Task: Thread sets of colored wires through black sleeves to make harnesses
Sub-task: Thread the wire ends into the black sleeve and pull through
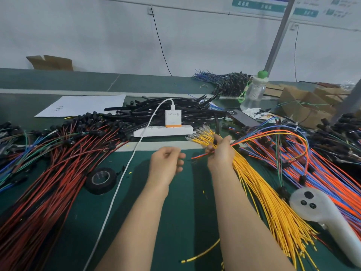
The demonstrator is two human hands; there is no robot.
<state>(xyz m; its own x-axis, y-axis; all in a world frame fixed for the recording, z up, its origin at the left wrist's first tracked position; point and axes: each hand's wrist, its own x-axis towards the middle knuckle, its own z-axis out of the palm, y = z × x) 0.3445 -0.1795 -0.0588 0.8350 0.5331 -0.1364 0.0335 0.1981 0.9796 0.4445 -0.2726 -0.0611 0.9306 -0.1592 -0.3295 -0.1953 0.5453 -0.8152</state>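
Observation:
My right hand [220, 154] pinches a few coloured wires, orange, blue and dark, whose ends [199, 155] stick out to the left while the rest arcs off to the right [289, 133]. It hovers over a fanned bundle of yellow wires [259, 194]. My left hand [166, 163] hangs just left of those wire ends with its fingers curled; nothing is clearly visible in it. A heap of black sleeves [175, 108] lies behind the hands.
Red wire harnesses [58, 163] cover the left of the green table [175, 202]. A black tape roll [100, 179], a white cable [125, 173], a power strip with charger [166, 131], a white handheld device [324, 210], a bottle [254, 90] and cardboard boxes [304, 104] surround the work area.

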